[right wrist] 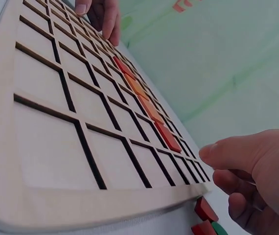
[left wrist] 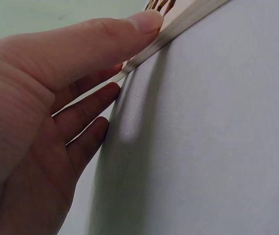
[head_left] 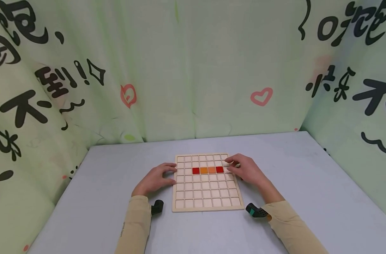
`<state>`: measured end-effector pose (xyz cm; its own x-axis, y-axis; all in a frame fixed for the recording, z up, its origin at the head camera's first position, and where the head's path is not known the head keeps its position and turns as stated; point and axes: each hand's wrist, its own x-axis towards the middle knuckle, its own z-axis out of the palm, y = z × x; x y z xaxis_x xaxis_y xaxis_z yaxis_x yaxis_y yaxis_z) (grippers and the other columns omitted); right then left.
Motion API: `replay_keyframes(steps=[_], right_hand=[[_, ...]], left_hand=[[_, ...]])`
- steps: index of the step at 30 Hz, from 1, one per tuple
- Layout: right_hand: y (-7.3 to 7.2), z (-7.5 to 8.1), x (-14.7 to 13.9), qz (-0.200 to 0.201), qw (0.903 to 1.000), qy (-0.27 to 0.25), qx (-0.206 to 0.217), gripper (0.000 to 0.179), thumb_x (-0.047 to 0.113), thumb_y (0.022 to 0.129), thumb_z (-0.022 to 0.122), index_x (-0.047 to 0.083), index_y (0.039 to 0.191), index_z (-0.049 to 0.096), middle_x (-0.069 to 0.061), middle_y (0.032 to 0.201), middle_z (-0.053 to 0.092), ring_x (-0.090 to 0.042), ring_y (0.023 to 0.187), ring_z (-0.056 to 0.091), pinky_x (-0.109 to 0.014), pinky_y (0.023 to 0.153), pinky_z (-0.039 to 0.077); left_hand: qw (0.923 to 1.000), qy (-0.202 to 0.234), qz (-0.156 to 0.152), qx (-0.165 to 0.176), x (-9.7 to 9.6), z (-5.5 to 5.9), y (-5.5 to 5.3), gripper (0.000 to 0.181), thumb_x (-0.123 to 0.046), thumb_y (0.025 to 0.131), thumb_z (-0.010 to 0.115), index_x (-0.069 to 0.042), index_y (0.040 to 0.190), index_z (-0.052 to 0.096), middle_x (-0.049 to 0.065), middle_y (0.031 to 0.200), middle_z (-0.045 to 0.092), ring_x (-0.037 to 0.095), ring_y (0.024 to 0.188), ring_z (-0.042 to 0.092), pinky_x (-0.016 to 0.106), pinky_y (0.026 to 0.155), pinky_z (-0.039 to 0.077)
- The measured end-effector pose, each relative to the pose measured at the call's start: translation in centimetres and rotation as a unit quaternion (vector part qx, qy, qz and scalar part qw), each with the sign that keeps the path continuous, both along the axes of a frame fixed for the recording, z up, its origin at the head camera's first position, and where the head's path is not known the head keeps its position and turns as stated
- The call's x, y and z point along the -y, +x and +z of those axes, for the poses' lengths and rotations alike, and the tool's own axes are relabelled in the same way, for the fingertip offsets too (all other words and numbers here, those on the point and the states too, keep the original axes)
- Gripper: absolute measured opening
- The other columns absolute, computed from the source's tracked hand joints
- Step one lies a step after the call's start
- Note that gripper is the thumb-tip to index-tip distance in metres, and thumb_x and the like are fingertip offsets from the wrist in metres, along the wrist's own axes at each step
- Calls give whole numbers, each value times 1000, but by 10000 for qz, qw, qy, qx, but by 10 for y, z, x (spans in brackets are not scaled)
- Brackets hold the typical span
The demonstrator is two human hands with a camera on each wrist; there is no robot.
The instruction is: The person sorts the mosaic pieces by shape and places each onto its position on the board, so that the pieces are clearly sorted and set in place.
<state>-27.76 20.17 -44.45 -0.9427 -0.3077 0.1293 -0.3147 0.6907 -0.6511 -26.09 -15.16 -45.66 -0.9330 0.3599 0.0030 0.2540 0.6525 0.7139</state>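
Note:
A wooden grid board [head_left: 177, 197] lies on the table between both hands. Four tiles sit side by side in one row: a red tile [head_left: 195, 170], an orange tile [head_left: 204, 170], a lighter orange tile [head_left: 211, 170] and another red tile [head_left: 219, 169]. At the board's left edge, my left hand [head_left: 153, 179] rests its thumb and fingertips against the frame, fingers spread. My right hand [head_left: 245, 169] hovers by the right edge, level with the tile row. Its thumb and index finger stand apart, and no piece shows between them. The right wrist view has its other fingers [right wrist: 240, 205] bent.
Beneath the right hand, beside the board, lie loose red pieces [right wrist: 206, 209] and a green piece [right wrist: 219, 228], mostly hidden in the head view. White cloth covers the table [head_left: 116, 218]. A printed green curtain [head_left: 193, 70] encloses the back and sides.

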Motion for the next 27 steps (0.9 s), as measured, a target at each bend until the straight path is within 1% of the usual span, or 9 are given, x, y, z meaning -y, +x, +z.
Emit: replay_keyframes(steps=[3, 5, 8, 11, 19, 24, 27], right_hand=[[1, 1, -7, -49, 9999, -61, 96, 29, 8, 91, 66, 2, 119, 66, -13, 109, 62, -24, 86, 59, -28, 52, 52], [2, 2, -11, -118, 9999, -23, 70, 29, 8, 91, 66, 2, 119, 66, -12, 110, 62, -23, 87, 60, -28, 57, 53], [5, 3, -20, -206, 9997, 125, -33, 29, 9, 90, 67, 3, 119, 66, -12, 112, 63, -24, 90, 60, -30, 67, 54], [6, 3, -28, -272, 9992, 261, -152, 28, 9, 90, 68, 4, 117, 67, -11, 113, 65, -24, 94, 60, -33, 74, 53], [14, 3, -51, -321, 9984, 391, -270, 29, 8, 90, 68, 1, 118, 66, -13, 114, 65, -25, 94, 61, -41, 80, 53], [18, 2, -61, -465, 9978, 453, -161, 30, 9, 90, 68, 1, 119, 66, -15, 114, 65, -27, 95, 60, -43, 82, 54], [20, 2, -65, -526, 9974, 490, -67, 30, 10, 90, 69, 1, 118, 66, -15, 114, 65, -27, 95, 59, -43, 82, 54]], left_hand=[[10000, -34, 48, 8, 1, 0, 0, 42, -17, 81, 80, -7, 121, 68, 1, 140, 54, 25, 136, 43, 42, 112, 36], [10000, -32, 47, 17, 1, 0, 0, 42, -17, 82, 80, -7, 121, 68, 1, 140, 53, 25, 136, 42, 42, 112, 36], [10000, -9, -1, 10, 1, 1, 0, 42, -17, 82, 80, -7, 121, 68, 1, 140, 54, 25, 135, 43, 42, 112, 36], [10000, 2, -35, -19, 1, 1, 1, 42, -16, 82, 80, -6, 120, 68, 2, 139, 54, 25, 135, 43, 42, 111, 36], [10000, -16, 15, -9, 0, 0, 1, 43, -17, 81, 80, -7, 121, 68, 1, 140, 54, 25, 136, 42, 41, 112, 36], [10000, -30, 72, 50, 0, -2, 0, 43, -17, 81, 80, -7, 121, 68, 0, 140, 53, 24, 136, 42, 41, 112, 36], [10000, -21, 27, 7, -1, -2, 0, 43, -17, 82, 80, -7, 121, 68, 1, 140, 53, 26, 136, 42, 43, 111, 36]])
